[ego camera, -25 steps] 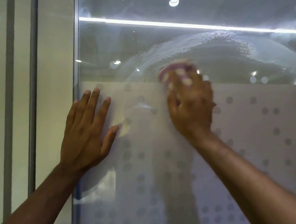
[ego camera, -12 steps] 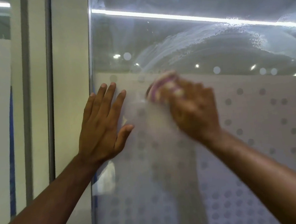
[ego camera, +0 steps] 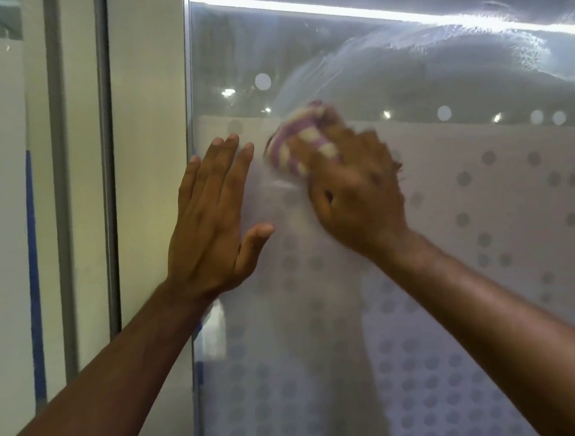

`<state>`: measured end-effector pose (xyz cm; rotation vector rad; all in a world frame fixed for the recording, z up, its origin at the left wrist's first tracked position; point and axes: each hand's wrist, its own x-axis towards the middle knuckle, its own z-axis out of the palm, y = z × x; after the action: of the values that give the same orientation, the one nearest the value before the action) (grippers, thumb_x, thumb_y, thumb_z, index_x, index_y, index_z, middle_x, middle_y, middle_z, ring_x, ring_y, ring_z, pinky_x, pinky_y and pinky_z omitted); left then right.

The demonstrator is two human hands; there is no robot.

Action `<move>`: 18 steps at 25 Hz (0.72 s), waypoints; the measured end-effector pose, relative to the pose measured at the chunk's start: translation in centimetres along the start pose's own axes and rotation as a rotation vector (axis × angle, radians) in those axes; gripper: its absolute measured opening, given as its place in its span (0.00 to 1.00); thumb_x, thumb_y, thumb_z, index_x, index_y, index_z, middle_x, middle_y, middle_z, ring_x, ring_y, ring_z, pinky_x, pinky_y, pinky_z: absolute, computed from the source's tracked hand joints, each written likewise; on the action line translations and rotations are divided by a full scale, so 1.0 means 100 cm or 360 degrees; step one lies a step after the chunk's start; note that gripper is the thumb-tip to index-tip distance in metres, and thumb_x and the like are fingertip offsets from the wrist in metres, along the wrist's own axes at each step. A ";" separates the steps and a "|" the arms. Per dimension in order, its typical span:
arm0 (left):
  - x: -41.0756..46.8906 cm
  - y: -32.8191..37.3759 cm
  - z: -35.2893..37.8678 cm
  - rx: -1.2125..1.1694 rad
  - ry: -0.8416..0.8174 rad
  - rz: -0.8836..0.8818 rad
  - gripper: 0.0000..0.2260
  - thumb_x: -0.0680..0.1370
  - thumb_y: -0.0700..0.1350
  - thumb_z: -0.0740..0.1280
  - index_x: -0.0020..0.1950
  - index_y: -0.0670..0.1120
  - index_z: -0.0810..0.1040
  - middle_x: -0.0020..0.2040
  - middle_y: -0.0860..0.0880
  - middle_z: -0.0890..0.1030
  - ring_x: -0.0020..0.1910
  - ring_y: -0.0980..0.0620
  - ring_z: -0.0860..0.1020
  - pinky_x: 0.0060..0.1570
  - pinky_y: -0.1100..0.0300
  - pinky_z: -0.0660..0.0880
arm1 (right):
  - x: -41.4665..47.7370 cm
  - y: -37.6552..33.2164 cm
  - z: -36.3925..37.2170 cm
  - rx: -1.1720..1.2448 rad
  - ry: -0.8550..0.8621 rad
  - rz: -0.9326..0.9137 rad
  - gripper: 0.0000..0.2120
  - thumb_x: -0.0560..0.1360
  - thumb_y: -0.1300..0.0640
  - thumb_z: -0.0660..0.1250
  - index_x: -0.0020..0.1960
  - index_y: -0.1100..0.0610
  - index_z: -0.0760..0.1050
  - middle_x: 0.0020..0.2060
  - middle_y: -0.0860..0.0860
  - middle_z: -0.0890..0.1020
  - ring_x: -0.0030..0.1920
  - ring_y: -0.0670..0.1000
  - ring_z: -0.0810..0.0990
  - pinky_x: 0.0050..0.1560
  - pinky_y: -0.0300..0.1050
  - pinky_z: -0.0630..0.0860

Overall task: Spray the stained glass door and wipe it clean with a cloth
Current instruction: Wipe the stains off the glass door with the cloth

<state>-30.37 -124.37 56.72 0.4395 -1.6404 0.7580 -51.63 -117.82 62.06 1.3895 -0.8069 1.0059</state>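
Wiping step for sure. The spray part looks done, judging by the wet arc [ego camera: 491,38] smeared across the clear upper part of the door [ego camera: 406,83]. That door fills most of the view, with frosted dotted film [ego camera: 485,238] over its lower part.

So the right hand [ego camera: 356,199] has its fingers curled round a bunched purple-and-cream cloth [ego camera: 303,141] and presses it on the door right at the film's top edge, near the door's left side. It's blurry, so I'd guess mid-stroke.

Meanwhile the left hand [ego camera: 211,223] lies flat on the door, fingers straight and a bit spread, thumb out, holding nothing, just beside the cloth. Looks like bracing to me.

Next move, I reckon: take the cloth up through the droplet band under the light strip [ego camera: 367,11], pressing firmly enough not to leave streaks.
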 end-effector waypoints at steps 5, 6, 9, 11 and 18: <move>-0.002 0.000 -0.010 -0.0351 0.0096 -0.0117 0.44 0.85 0.69 0.43 0.84 0.34 0.60 0.86 0.35 0.61 0.87 0.37 0.59 0.83 0.33 0.59 | -0.115 -0.078 -0.007 0.0331 -0.0197 -0.0372 0.17 0.82 0.61 0.68 0.70 0.54 0.81 0.70 0.63 0.80 0.67 0.63 0.80 0.60 0.55 0.77; -0.003 0.001 -0.010 -0.0361 0.0079 -0.0142 0.43 0.85 0.69 0.43 0.85 0.35 0.60 0.86 0.36 0.61 0.87 0.38 0.59 0.83 0.34 0.59 | -0.139 -0.088 -0.008 0.0367 -0.0290 -0.0417 0.17 0.82 0.60 0.70 0.70 0.53 0.81 0.68 0.61 0.81 0.62 0.63 0.81 0.56 0.55 0.78; -0.011 0.007 -0.008 -0.0189 -0.0019 -0.0120 0.42 0.85 0.69 0.44 0.85 0.38 0.60 0.87 0.37 0.60 0.87 0.38 0.57 0.84 0.36 0.57 | -0.190 -0.102 -0.015 0.0372 -0.0473 -0.0575 0.20 0.82 0.57 0.71 0.72 0.49 0.79 0.62 0.57 0.84 0.52 0.61 0.81 0.48 0.52 0.76; -0.020 0.013 -0.005 -0.0014 -0.0065 -0.0088 0.40 0.85 0.68 0.46 0.85 0.39 0.61 0.87 0.37 0.60 0.88 0.37 0.56 0.85 0.36 0.56 | -0.199 -0.099 -0.019 0.0339 -0.0469 -0.0673 0.20 0.82 0.57 0.70 0.74 0.49 0.77 0.61 0.56 0.84 0.51 0.60 0.81 0.46 0.51 0.75; -0.035 0.057 0.013 0.0171 -0.0133 0.0032 0.37 0.86 0.65 0.50 0.84 0.38 0.65 0.86 0.34 0.61 0.86 0.33 0.58 0.85 0.38 0.52 | -0.189 -0.020 -0.042 0.0034 -0.0158 -0.0092 0.23 0.78 0.60 0.75 0.71 0.46 0.80 0.65 0.60 0.84 0.48 0.63 0.84 0.45 0.55 0.78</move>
<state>-34.36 -121.59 51.91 0.5382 -1.6892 0.8552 -57.65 -115.17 43.75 1.4824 -0.8261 0.9092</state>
